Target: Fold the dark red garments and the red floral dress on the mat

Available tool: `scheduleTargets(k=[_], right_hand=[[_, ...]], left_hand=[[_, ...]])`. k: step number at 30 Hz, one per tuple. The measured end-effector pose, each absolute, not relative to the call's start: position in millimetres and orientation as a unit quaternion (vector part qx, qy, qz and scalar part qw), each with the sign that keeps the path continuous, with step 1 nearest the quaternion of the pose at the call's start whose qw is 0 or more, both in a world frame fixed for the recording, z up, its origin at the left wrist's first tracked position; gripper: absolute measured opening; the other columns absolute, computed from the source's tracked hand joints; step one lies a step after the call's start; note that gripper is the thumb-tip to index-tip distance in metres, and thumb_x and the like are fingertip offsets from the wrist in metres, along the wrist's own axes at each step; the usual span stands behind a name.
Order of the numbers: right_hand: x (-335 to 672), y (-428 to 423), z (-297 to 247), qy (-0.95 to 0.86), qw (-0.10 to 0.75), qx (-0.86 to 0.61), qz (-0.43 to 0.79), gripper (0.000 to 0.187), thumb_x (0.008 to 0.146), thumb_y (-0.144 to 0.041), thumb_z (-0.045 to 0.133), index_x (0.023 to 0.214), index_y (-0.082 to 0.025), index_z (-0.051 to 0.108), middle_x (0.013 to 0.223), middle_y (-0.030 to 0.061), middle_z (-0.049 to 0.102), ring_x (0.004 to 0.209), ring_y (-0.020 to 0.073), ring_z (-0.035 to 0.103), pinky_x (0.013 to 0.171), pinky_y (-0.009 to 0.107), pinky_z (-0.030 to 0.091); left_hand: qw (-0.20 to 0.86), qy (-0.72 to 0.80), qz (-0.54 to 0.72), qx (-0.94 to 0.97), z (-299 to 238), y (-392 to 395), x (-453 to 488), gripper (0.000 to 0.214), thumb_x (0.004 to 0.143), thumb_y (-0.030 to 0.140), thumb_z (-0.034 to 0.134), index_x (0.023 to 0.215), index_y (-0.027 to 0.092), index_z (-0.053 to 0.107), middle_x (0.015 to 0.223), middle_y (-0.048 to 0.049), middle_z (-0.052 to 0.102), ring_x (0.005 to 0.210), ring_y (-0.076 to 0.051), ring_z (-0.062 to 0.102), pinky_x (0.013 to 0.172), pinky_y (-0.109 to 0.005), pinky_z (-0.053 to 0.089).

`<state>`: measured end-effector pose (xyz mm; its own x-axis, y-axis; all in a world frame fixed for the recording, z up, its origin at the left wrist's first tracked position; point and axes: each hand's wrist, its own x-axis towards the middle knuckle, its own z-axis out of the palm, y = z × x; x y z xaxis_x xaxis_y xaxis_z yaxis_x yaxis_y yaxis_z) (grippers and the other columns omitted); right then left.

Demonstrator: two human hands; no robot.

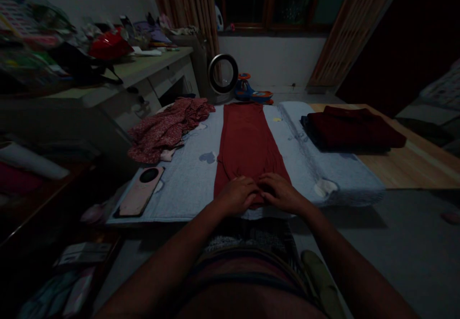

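A long dark-red garment [247, 142] lies folded into a narrow strip down the middle of a pale blue blanket [190, 175]. My left hand [237, 195] and my right hand [281, 192] rest side by side on its near end, fingers curled and pinching the cloth, fingertips almost touching. Both forearms reach in from the bottom of the view.
A crumpled red patterned garment [165, 127] lies at the blanket's left. A pink phone [141, 190] rests near the left edge. Folded dark-red clothes [354, 127] sit at the right, partly on a wooden board [417, 161]. A cluttered desk [151, 67] stands left; a round fan [223, 73] behind.
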<state>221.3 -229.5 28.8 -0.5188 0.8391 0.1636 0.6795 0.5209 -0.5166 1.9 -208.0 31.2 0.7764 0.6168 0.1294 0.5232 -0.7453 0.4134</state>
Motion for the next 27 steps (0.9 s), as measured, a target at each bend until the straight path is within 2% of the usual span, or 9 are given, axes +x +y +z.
scheduleTargets(k=[3,5,8,14,21,25,27], right_hand=[[226,-234,25,-0.852,0.179,-0.446,0.206,0.050,0.089,-0.038,0.060,0.133,-0.017,0.057,0.139,0.0154,0.054,0.131,0.0277,0.048,0.110,0.046,0.039],[229,-237,24,-0.856,0.159,-0.446,0.210,0.062,0.084,-0.044,0.065,0.139,-0.017,0.053,0.146,0.0160,0.048,0.137,0.0296,0.043,0.112,0.047,0.036],[229,-240,25,-0.857,0.130,-0.450,0.214,0.073,0.077,-0.040,0.072,0.143,-0.016,0.049,0.151,0.0169,0.043,0.140,0.0306,0.039,0.114,0.048,0.034],[221,-241,27,-0.849,0.144,-0.470,0.194,0.062,0.076,-0.022,0.069,0.136,-0.019,0.054,0.145,0.0148,0.049,0.136,0.0281,0.044,0.112,0.047,0.037],[220,-238,28,-0.850,0.154,-0.467,0.189,0.046,0.086,-0.024,0.060,0.131,-0.017,0.059,0.140,0.0149,0.054,0.132,0.0266,0.048,0.110,0.046,0.039],[219,-238,33,-0.849,0.156,-0.469,0.188,0.040,0.091,-0.026,0.053,0.130,-0.018,0.060,0.136,0.0137,0.057,0.128,0.0254,0.051,0.108,0.044,0.041],[218,-239,34,-0.850,0.160,-0.466,0.186,0.042,0.091,-0.028,0.056,0.132,-0.018,0.058,0.136,0.0134,0.057,0.126,0.0251,0.052,0.107,0.043,0.041]], left_hand=[[0.206,0.285,0.122,0.928,37,-208,-2,0.032,0.090,0.031,0.059,0.121,0.021,0.063,0.121,-0.0069,0.064,0.112,-0.024,0.055,0.099,-0.038,0.042],[0.215,0.269,0.107,0.933,41,-209,-5,0.046,0.084,0.037,0.069,0.125,0.021,0.060,0.126,-0.0073,0.062,0.115,-0.026,0.054,0.100,-0.039,0.042],[0.205,0.273,0.083,0.936,43,-211,-7,0.058,0.077,0.035,0.076,0.129,0.021,0.056,0.130,-0.0081,0.059,0.118,-0.028,0.052,0.100,-0.041,0.042],[0.171,0.301,0.079,0.935,38,-216,-2,0.056,0.076,0.026,0.075,0.128,0.023,0.055,0.128,-0.0076,0.059,0.118,-0.027,0.052,0.099,-0.041,0.042],[0.220,0.293,0.128,0.921,41,-210,-4,0.036,0.084,0.027,0.063,0.119,0.020,0.061,0.120,-0.0069,0.067,0.110,-0.024,0.059,0.097,-0.036,0.045],[0.235,0.326,0.127,0.907,43,-207,-5,0.038,0.087,0.025,0.059,0.125,0.022,0.060,0.122,-0.0064,0.068,0.111,-0.023,0.062,0.097,-0.036,0.046],[0.242,0.341,0.125,0.900,43,-205,-6,0.039,0.088,0.024,0.057,0.127,0.023,0.058,0.124,-0.0058,0.068,0.112,-0.023,0.063,0.097,-0.036,0.047]])
